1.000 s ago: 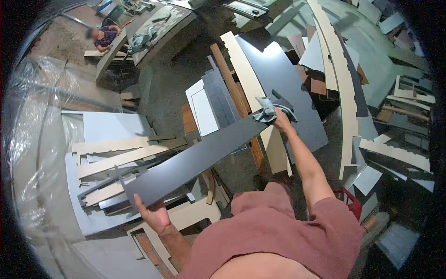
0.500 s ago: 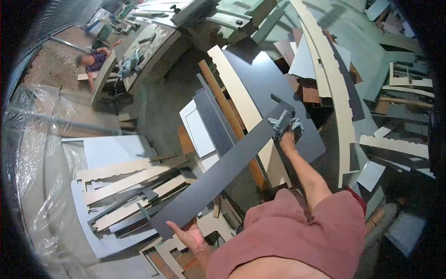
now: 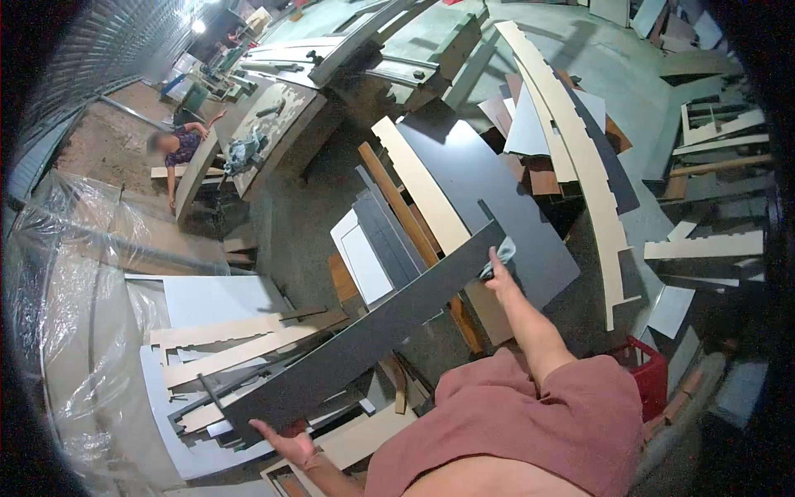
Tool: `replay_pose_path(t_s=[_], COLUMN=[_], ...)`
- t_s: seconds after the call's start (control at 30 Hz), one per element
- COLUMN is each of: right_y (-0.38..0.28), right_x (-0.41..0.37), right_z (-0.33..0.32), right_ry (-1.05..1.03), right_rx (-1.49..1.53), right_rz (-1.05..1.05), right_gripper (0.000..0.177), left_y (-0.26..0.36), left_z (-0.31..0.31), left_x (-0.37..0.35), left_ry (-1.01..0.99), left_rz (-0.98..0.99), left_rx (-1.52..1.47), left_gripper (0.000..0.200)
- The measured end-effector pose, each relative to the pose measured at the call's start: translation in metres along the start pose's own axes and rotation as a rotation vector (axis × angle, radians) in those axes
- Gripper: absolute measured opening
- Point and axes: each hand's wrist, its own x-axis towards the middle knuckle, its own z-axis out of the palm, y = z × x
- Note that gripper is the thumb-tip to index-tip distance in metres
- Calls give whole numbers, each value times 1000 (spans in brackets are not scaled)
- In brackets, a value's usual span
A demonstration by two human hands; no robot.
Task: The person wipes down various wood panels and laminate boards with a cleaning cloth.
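A long dark grey panel (image 3: 364, 338) slants across the view, a narrow dark strip sticking out at each end. At its lower left end, my left hand (image 3: 288, 445) grips the near edge, thumb on top and fingers partly hidden underneath. My right hand (image 3: 498, 272) is closed on the upper right end, thumb raised along the edge. A crumpled grey-blue cloth (image 3: 507, 253) shows beside that hand, pressed against the panel. Beyond the right hand lies a large dark board (image 3: 530, 240).
Cream notched strips (image 3: 257, 356) and white panels (image 3: 224, 290) are piled at left. A long cream rail (image 3: 584, 174) stands to the right. A red plastic container (image 3: 650, 381) sits by my right side. Another person (image 3: 184, 149) works behind a bench at far left.
The panel has tilted, its face turning from me, and its lower end has shifted left with my left hand. My right hand has gone from the panel's face to its near edge.
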Motion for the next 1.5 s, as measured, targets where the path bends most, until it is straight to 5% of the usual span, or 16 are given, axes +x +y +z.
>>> replay_pose_path(t_s=[0.17,0.23,0.27,0.3,0.37,0.4,0.47,0.57,0.63,0.77,0.83,0.93,1.2,1.33,1.43,1.5], right_y=[1,-9,-13,-21,-32,-36,-42,-45,-41,-41,-40,-71,-135,-146,-175,-183], right_x=[-133,-171,-188,-202,-233,-255,-306,-327,-390,-434,-440,-517,-494,-476,-455,-428], right_z=[80,93,91,90,89,82,65,-10,-16,-144,-213,-116,-185,-175,-182,-187], right_ry=[-309,-305,-299,-332,-365,-316,14,92,251,178,479,352,469,565,633,550], right_rx=[271,445,443,483,538,492,327,267,285,171,243,-40,-176,-271,-138,-191], right_rz=[-145,-153,-174,-261,-374,-439,-531,-550,-603,-765,-748,-897,-687,-550,-220,-276], right_gripper=[40,39,39,40,42,44,53,57,60,67,64,77,52,42,41,45], left_y=[61,59,41,2,-63,-97,-70,-110,-125,-147,-158,-179,-246,-241,-338,-331], left_z=[11,8,44,43,62,78,128,137,151,212,254,335,511,561,615,635], left_x=[61,88,70,61,24,3,-46,-46,-57,-81,-95,-113,-209,-264,-285,-309], left_ry=[209,-153,-24,-177,-799,-846,-562,-580,-633,-915,-1063,-1171,-1428,-1352,-1303,-1164], left_rz=[3,-24,37,10,-325,-435,-609,-836,-878,-977,-1084,-1085,-1173,-1246,-1253,-1263], left_rx=[82,-27,-186,-305,-491,-735,-643,-550,-500,-478,-387,-291,23,313,319,280], left_gripper=[57,46,52,52,51,56,55,50,55,55,57,56,53,49,47,44])
